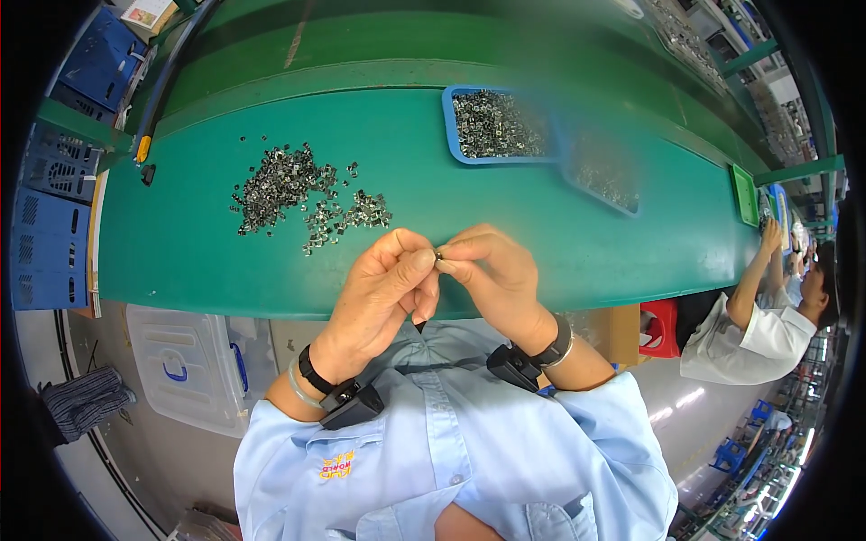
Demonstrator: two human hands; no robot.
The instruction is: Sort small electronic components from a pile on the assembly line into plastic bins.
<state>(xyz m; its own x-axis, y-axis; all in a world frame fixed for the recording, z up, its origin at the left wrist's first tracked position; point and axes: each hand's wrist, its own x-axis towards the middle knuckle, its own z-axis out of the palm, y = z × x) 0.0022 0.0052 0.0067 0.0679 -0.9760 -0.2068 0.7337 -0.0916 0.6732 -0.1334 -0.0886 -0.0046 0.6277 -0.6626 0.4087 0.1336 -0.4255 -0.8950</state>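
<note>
Above the near edge of the green work table (433, 293), my left hand (383, 284) and my right hand (501, 275) meet at their fingertips. Both pinch one tiny dark part (439, 256) with a bright spot; its exact kind is too small to make out. Another small black piece (419, 326) shows under the curled lower fingers of my left hand. Beyond that hand lies a loose pile of small black-and-silver parts (278, 185). A sparser cluster of similar parts (356, 215) sits closer to my fingers.
A blue-rimmed tray (448, 126) of small parts stands at the far middle, beside a second tray (622, 209) blurred by haze. A green tray (745, 194) lies far right, near a co-worker (753, 338). A lidded clear box (185, 370) and blue crates (50, 243) are at left.
</note>
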